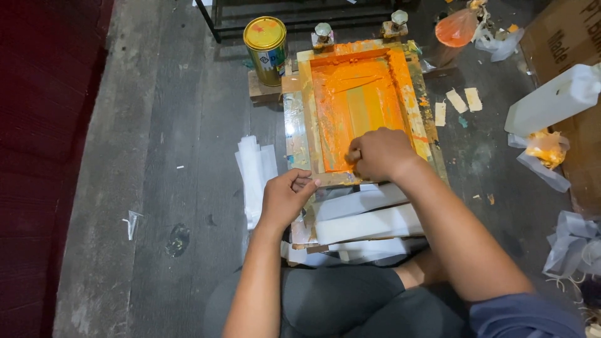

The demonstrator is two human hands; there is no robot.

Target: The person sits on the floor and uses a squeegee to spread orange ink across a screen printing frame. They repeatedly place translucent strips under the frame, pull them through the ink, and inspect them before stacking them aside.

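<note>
Light is coming down from above and a little ahead, landing brightest on the orange-inked frame [357,94] at upper centre and on the white plastic container [551,100] at right, which is close to washing out. The lid of the yellow tin [265,32] carries a soft sheen, there is a small glare patch on the frame's left border, and the left hand [285,200] and right hand [379,153] throw only short, soft shadows. The red surface down the left edge sinks into dimness, the top of the frame is dark under the metal rack [300,15], the floor lines bow slightly toward the edges, and focus holds sharp at centre while the lower foreground softens.
</note>
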